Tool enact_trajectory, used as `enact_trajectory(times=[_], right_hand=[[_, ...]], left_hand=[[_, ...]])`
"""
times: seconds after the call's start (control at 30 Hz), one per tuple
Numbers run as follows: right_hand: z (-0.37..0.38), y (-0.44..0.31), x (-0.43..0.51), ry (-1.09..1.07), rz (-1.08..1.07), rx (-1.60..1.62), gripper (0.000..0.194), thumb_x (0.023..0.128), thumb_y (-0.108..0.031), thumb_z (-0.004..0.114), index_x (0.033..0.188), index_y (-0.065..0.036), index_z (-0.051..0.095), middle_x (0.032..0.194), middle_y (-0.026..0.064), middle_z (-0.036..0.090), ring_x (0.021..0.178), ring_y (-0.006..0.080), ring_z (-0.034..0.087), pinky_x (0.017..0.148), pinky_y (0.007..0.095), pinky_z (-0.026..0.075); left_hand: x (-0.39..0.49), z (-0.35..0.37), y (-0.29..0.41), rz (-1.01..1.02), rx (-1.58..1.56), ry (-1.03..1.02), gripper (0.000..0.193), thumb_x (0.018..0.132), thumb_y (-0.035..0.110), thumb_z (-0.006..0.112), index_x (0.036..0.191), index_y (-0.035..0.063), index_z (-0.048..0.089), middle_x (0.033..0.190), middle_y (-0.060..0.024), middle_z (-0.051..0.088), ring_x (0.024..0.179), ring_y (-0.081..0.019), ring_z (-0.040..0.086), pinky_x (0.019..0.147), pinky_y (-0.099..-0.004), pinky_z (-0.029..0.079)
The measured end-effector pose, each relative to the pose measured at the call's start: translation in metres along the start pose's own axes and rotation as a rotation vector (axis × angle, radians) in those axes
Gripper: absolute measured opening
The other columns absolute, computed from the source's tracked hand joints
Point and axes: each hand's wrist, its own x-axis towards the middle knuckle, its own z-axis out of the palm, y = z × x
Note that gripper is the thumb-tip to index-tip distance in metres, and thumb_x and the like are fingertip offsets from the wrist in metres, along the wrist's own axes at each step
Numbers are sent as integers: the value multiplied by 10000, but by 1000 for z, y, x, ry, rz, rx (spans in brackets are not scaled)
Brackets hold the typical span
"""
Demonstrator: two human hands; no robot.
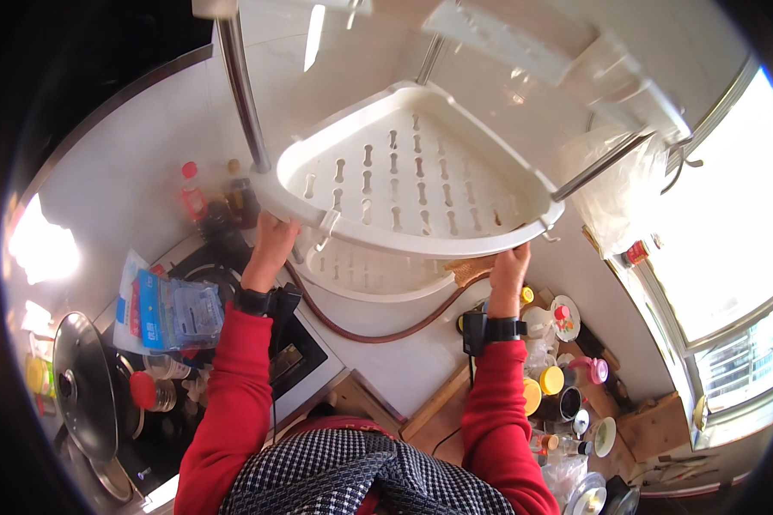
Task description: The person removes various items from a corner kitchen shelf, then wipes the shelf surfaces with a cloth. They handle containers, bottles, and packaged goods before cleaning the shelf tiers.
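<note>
A white plastic corner shelf (393, 187) with slotted holes is held up on metal poles in front of me. My left hand (272, 248) grips its front rim near the left corner, with the fingers hidden beneath. At the right end of the same rim, my right hand (510, 273) has hold from below. A tan textured cloth or pad (470, 269) shows beside the right hand; whether the hand holds it too is unclear. Below hangs or stands a second slotted tier (373, 283), partly covered by the upper one.
A brown hose (354, 336) curves beneath the tiers. To the left are a gas stove (296, 354), a blue plastic packet (174, 312), sauce bottles (193, 193) and a glass pan lid (87, 386). Several jars (551, 380) crowd the right side, below a hanging plastic bag (612, 193).
</note>
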Motion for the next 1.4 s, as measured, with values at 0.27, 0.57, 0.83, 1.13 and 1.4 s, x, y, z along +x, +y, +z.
enact_trajectory(times=[0.27, 0.57, 0.83, 1.13, 1.4], right_hand=[[-13, -68, -24, -130, -122, -56, 302, 873, -10, 489, 1174, 18, 465, 1003, 32, 564, 917, 97, 529, 808, 214, 419], [-4, -75, -103, -442, -63, 279, 303, 806, -12, 565, 1093, 63, 510, 983, 86, 593, 859, 136, 567, 748, 261, 468], [52, -106, -208, -766, 28, 451, 349, 814, -20, 543, 1144, 81, 495, 1108, 120, 542, 963, 194, 548, 830, 323, 452], [113, -168, -405, -1230, 241, 507, 373, 848, -55, 557, 1192, 55, 464, 1128, 119, 562, 981, 172, 551, 842, 300, 448], [195, -236, -628, -1497, 272, 602, 328, 853, -4, 531, 1174, 7, 467, 1085, 66, 572, 965, 131, 546, 842, 256, 434]], left_hand=[[-55, -51, 94, -63, -214, -109, 203, 914, 188, 487, 935, 1, 565, 656, -6, 505, 526, -76, 433, 465, -228, 343], [-231, -100, 212, 131, 102, 200, 170, 912, 156, 511, 805, 27, 488, 623, 19, 456, 527, -57, 406, 464, -220, 339], [-381, -162, 284, 136, 316, 476, 216, 834, 5, 536, 1049, -4, 552, 883, -10, 592, 790, -78, 538, 665, -228, 456], [-593, -258, 360, -55, 437, 948, 155, 889, 127, 508, 859, 2, 595, 694, 39, 549, 627, -39, 466, 547, -205, 395], [-743, -370, 408, 30, 434, 1313, 224, 895, 218, 530, 766, 41, 576, 602, 64, 476, 531, -28, 400, 470, -201, 309]])
